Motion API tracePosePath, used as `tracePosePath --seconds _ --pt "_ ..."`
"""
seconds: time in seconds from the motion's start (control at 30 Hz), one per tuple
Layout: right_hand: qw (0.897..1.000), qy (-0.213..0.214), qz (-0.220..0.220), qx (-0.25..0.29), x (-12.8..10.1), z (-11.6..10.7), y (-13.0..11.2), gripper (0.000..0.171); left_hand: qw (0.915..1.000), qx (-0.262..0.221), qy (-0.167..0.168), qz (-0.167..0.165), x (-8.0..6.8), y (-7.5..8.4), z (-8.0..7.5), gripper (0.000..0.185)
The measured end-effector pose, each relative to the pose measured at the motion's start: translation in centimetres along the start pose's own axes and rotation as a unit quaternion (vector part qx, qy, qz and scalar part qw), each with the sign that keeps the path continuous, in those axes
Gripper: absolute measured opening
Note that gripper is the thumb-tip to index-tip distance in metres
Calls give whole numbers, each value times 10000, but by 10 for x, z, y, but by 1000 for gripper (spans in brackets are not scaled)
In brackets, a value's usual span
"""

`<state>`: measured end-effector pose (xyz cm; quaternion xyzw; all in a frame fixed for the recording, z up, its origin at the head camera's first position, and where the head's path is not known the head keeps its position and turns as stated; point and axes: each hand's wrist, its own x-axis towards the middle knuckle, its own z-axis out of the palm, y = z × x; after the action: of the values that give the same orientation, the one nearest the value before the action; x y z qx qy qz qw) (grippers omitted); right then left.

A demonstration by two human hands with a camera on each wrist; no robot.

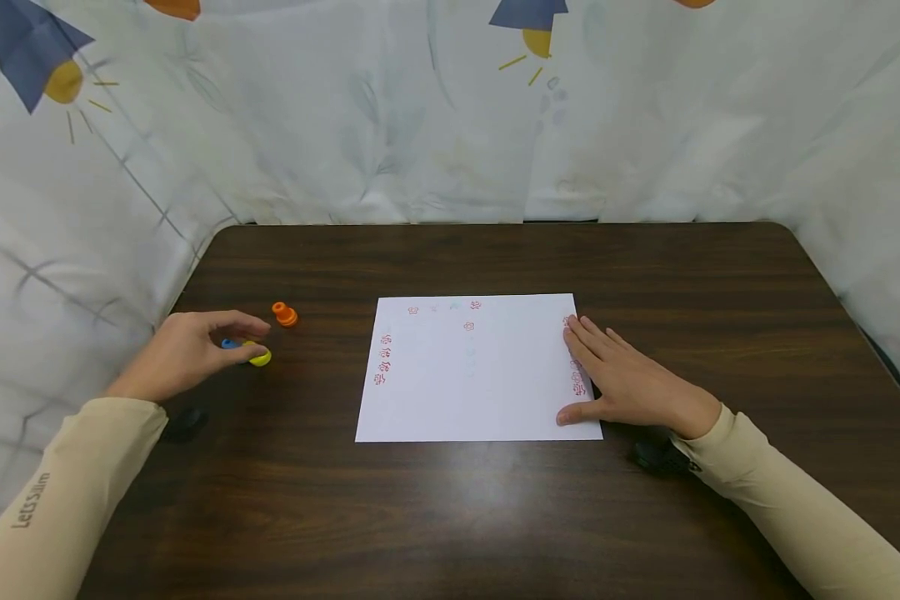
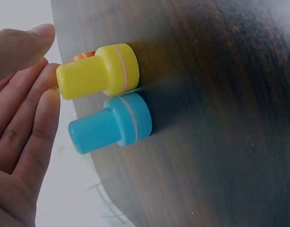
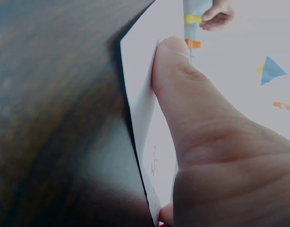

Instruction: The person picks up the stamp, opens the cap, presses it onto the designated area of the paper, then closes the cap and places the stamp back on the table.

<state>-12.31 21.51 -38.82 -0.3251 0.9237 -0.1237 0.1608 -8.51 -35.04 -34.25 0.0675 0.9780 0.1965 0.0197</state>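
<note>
Left hand (image 1: 187, 350) is loosely spread right at the yellow stamp (image 2: 98, 71) and blue stamp (image 2: 112, 124), fingertips about touching the yellow one but not gripping yet. Right hand (image 1: 630, 379) lies flat, pinning the paper's (image 1: 472, 375) right edge. Looks like the stamp-picking step; next it needs a proper pinch on one knob.

Table (image 1: 495, 517) bare between stamps (image 1: 258, 357) and paper (image 1: 472, 375) — passage open.

Head high; wrists close, table-level

table (image 1: 495, 517): dark wood grain, smooth | stamps (image 2: 107, 97): glossy plastic | sheet (image 1: 480, 392): matt paper
</note>
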Motion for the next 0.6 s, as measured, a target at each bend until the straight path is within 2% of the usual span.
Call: tracePosePath --seconds 0.17,0.6 --pt "10000 -37 28 67 0 0 0 128 9997 -6 104 210 -1 -2 1 29" --pt "9999 -61 57 140 0 0 1 129 9998 53 32 205 -4 -6 3 28"
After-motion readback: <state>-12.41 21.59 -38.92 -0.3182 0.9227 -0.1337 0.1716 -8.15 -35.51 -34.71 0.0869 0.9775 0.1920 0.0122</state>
